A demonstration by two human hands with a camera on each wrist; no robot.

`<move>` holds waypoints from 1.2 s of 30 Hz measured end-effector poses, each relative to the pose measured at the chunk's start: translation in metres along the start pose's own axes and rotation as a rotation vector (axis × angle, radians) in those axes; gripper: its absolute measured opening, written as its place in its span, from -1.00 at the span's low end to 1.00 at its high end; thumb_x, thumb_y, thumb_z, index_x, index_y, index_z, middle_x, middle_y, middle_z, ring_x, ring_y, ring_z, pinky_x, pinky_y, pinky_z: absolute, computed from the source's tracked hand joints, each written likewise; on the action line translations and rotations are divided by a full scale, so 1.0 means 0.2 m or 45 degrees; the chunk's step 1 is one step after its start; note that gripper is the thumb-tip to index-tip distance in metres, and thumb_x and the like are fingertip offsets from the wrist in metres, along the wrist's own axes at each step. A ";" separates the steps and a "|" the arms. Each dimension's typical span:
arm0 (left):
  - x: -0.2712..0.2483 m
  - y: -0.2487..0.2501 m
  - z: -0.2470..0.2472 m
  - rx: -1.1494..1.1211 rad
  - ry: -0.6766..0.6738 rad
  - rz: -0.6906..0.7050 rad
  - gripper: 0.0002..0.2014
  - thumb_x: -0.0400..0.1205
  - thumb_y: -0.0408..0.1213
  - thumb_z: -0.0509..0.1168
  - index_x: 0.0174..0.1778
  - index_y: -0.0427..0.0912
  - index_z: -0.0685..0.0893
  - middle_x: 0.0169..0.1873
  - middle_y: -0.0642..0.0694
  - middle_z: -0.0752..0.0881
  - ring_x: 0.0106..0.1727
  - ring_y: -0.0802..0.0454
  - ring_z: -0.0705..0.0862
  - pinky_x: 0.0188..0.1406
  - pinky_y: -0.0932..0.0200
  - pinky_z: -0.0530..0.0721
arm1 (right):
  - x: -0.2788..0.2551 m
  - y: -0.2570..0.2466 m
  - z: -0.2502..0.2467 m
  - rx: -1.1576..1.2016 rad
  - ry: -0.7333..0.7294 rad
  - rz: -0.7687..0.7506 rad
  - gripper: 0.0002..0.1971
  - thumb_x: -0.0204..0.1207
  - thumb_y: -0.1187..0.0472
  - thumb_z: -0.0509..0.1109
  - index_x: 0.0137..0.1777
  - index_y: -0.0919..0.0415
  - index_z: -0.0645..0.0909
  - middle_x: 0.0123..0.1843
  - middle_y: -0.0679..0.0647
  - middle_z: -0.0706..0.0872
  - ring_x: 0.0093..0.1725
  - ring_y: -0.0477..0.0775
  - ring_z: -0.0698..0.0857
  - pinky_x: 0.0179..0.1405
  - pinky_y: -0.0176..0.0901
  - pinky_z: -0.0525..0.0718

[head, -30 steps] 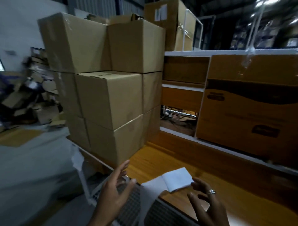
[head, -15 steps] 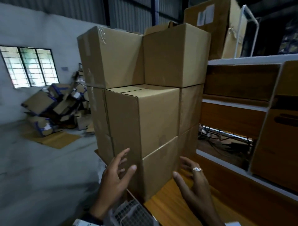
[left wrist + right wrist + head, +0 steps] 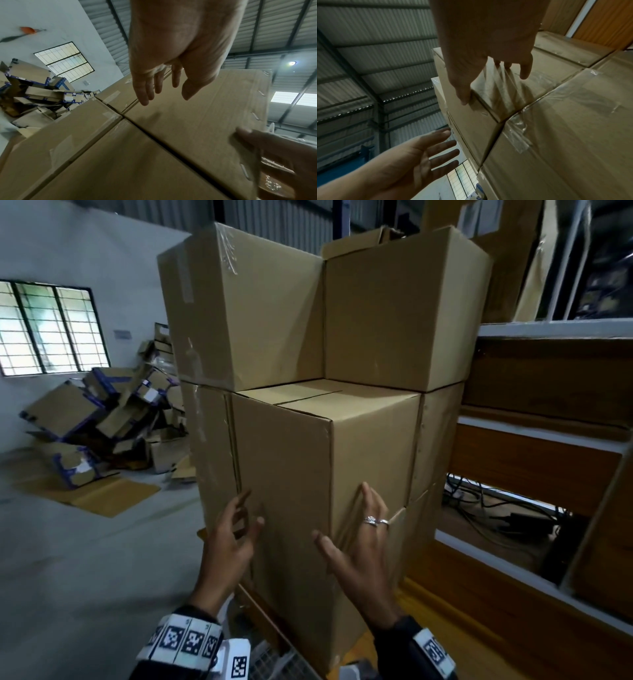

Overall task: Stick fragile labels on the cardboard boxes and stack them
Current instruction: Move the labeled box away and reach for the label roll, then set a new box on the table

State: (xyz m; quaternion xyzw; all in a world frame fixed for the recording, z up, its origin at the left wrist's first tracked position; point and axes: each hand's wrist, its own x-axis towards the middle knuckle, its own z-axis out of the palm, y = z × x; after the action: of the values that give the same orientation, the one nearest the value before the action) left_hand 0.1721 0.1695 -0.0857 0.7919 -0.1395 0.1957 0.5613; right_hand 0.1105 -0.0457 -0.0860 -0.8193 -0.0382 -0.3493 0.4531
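Stack of cardboard boxes (image 3: 318, 364) filling the centre of our head view, front middle box (image 3: 291, 474) at centre, our left hand (image 3: 229, 542) and right hand (image 3: 359, 542) low in frame, fingers spread apart, holding nothing, right fingertips seemingly touching its face.

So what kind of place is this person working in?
Most likely a warehouse or packing shed. Plain cardboard boxes are stacked high in front of the hands, a heap of flattened cartons lies on the concrete floor by the window, and the roof is corrugated metal.
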 end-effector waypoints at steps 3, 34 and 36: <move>0.11 -0.05 -0.03 -0.019 -0.038 -0.006 -0.43 0.71 -0.05 0.36 0.66 0.21 0.39 0.58 0.07 0.53 0.54 0.02 0.55 0.40 -0.07 0.63 | -0.02 0.03 0.00 -0.016 0.064 0.058 0.03 0.48 -0.03 0.65 0.80 -0.07 0.04 0.77 -0.15 0.11 0.67 -0.24 0.20 0.55 -0.42 0.23; 0.21 -0.21 -0.08 -0.428 -0.165 0.017 -0.29 0.60 0.07 0.51 0.66 0.17 0.39 0.51 0.05 0.59 0.47 0.09 0.61 0.45 -0.22 0.65 | -0.21 -0.09 -0.02 0.090 0.225 0.178 -0.25 0.68 0.19 0.41 0.76 -0.23 0.14 0.65 -0.10 0.49 0.53 -0.20 0.58 0.44 0.00 0.70; 0.19 -0.21 -0.08 -0.437 -0.164 0.024 -0.30 0.61 -0.07 0.47 0.68 0.12 0.37 0.51 0.04 0.61 0.48 0.07 0.61 0.47 -0.22 0.63 | -0.21 -0.12 -0.05 0.107 0.203 0.170 -0.23 0.69 0.34 0.41 0.74 -0.19 0.12 0.52 -0.29 0.53 0.41 -0.39 0.62 0.33 -0.29 0.70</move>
State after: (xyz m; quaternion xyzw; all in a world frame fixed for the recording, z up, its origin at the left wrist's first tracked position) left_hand 0.2224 0.1983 -0.0986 0.6940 -0.2141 0.1230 0.6764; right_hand 0.0639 -0.0279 -0.0913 -0.7700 0.0380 -0.3803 0.5109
